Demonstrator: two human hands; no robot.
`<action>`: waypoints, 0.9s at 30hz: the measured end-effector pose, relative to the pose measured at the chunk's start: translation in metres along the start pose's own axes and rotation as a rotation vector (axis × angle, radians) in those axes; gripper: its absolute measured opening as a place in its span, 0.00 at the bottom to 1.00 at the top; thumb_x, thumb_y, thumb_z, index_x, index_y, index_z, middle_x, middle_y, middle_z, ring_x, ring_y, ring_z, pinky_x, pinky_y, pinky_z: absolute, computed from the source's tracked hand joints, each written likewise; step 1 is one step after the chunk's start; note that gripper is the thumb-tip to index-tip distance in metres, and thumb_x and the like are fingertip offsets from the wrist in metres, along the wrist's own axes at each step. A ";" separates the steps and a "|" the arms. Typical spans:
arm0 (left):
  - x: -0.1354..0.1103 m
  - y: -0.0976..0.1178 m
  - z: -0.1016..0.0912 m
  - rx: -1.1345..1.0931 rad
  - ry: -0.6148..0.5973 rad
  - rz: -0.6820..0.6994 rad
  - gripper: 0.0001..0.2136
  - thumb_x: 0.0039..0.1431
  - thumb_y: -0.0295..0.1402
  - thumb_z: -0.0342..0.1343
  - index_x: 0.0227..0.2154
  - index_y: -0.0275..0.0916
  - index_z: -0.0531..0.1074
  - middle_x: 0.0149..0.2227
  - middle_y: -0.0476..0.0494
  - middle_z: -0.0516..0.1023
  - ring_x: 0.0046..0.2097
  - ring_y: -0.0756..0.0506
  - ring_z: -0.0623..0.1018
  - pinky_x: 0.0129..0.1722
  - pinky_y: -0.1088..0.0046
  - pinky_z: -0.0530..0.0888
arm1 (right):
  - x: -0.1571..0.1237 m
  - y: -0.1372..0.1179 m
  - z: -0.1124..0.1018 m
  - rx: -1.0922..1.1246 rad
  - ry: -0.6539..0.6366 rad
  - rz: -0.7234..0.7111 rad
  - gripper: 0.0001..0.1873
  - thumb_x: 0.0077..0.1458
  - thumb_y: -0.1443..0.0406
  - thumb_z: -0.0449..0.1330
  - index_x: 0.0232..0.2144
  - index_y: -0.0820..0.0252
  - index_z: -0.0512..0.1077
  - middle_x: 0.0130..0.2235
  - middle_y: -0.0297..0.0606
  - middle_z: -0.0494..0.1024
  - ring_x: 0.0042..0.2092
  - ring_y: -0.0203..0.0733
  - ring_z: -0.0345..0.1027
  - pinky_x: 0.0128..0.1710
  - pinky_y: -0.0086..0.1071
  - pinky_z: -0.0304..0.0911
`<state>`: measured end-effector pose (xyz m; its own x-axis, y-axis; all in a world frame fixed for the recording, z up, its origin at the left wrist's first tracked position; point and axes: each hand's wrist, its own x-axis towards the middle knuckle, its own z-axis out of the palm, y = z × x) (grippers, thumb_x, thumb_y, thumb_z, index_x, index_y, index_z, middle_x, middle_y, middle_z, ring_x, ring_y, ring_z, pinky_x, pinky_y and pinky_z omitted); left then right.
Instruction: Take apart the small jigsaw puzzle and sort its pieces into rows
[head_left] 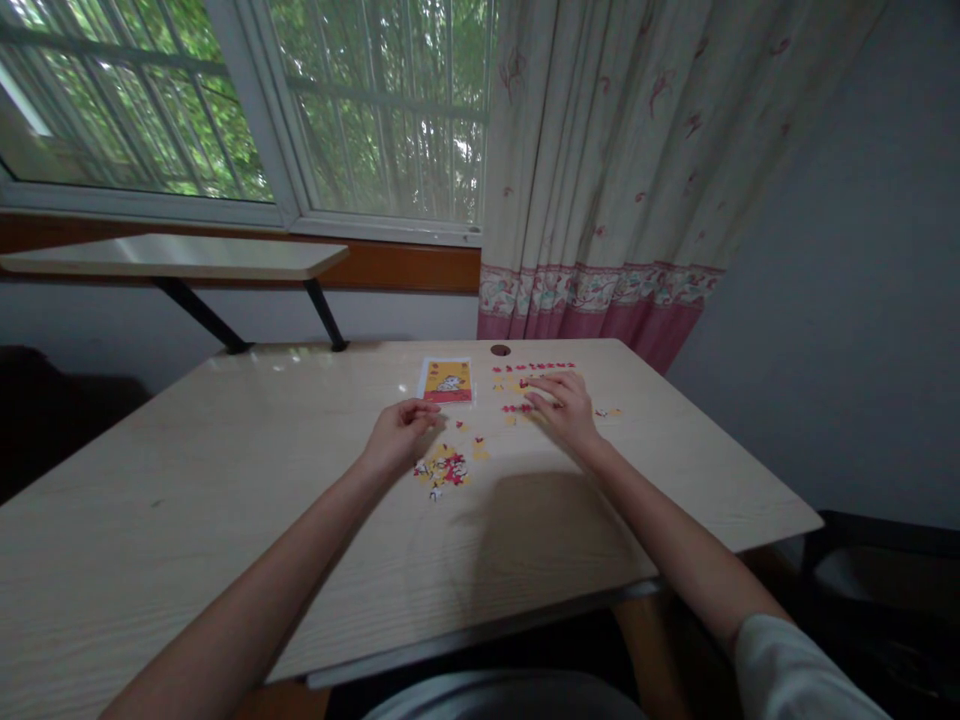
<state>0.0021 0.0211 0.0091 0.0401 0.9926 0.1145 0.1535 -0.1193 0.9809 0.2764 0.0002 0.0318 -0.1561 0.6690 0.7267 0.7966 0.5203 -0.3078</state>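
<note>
Red, yellow and white puzzle pieces [444, 468] lie heaped flat beside my left hand [397, 432]. A row of red pieces [534, 367] runs just beyond my right hand [561, 405].

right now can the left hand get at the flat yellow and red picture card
Probably yes: the left hand sits just short of the yellow and red picture card, only bare pale wooden tabletop lies between, and the right hand is off to the side.

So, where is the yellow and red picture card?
In the head view, the yellow and red picture card lies far centre on the pale wooden table, just beyond the left hand.
</note>
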 end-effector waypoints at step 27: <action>-0.003 0.009 -0.024 0.819 -0.098 0.250 0.10 0.50 0.32 0.48 0.32 0.39 0.73 0.21 0.47 0.72 0.23 0.48 0.68 0.25 0.74 0.58 | 0.010 0.091 0.021 -0.151 -0.253 0.397 0.13 0.50 0.57 0.59 0.36 0.56 0.77 0.41 0.40 0.73 0.45 0.43 0.66 0.45 0.36 0.59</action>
<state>-0.0202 0.0173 0.0218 0.2470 0.9331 0.2612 0.7911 -0.3499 0.5017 0.3350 0.0651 -0.0014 0.0542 0.9176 0.3937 0.8960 0.1294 -0.4249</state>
